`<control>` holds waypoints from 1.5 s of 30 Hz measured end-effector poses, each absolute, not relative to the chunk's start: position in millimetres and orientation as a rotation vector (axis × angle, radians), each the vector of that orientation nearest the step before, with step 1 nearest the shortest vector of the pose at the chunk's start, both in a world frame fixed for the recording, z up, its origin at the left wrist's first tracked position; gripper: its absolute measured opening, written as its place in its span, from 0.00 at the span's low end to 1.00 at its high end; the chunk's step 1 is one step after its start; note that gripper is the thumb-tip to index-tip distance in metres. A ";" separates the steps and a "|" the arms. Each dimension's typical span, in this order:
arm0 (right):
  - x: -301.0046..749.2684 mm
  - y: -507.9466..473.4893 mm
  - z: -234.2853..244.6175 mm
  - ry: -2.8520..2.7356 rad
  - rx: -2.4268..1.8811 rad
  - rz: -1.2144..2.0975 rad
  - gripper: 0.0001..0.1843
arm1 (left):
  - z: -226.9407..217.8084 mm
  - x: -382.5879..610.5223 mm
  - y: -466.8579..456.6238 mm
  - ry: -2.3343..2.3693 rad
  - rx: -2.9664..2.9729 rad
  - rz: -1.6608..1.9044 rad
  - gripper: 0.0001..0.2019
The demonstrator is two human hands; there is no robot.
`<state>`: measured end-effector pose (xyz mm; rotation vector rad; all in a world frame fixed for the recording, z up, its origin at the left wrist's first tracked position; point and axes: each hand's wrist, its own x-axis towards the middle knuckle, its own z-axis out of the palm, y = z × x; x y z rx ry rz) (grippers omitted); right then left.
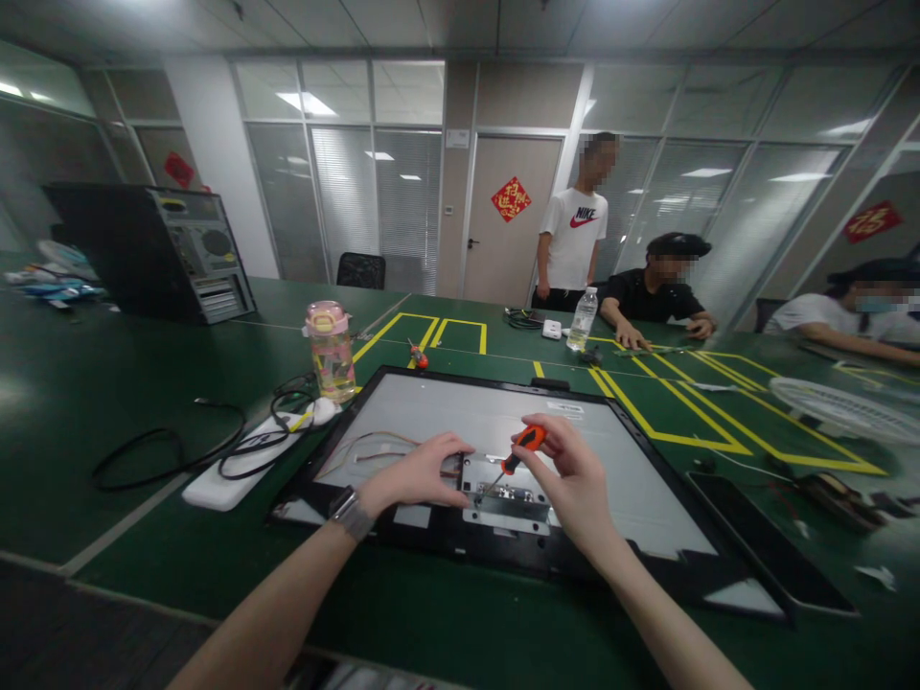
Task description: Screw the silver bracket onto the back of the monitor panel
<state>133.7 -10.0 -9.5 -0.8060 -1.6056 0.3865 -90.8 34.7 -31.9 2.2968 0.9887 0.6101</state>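
A monitor panel [639, 479] with a black frame and pale grey back lies on the green table in front of me. A metal bracket [495, 470] sits at its near edge, in the middle. My right hand [567, 470] grips an orange and black screwdriver [530, 439], which slants down to the left. The screwdriver's tip is at the bracket's left part; whether a screw is under it is too small to tell. My left hand [421, 470] holds the bracket's left end between thumb and fingers. Thin wires [374, 439] run across the panel behind that hand.
Left of the panel are a white power strip [241, 467], black cables [169, 446] and a pink-lidded bottle [331, 355]. Another screwdriver [418, 356] lies beyond it. A long black bar [769, 546] is at the right. A computer case [154, 249] and several people are farther back.
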 end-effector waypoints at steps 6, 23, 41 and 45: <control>135.8 -17.0 -6.5 -1.682 -0.829 0.166 0.13 | -30.3 -90.6 34.8 0.983 2.295 0.611 0.34; 143.8 -8.6 -0.1 -1.595 -0.851 0.383 0.12 | -30.7 -90.9 34.3 0.973 2.261 0.602 0.34; 147.8 -7.8 0.0 -1.690 -0.797 0.569 0.20 | -32.2 -92.2 35.9 0.999 2.295 0.584 0.35; 143.6 -8.0 -1.5 -1.619 -0.864 0.414 0.14 | -31.8 -91.4 35.2 0.996 2.283 0.597 0.34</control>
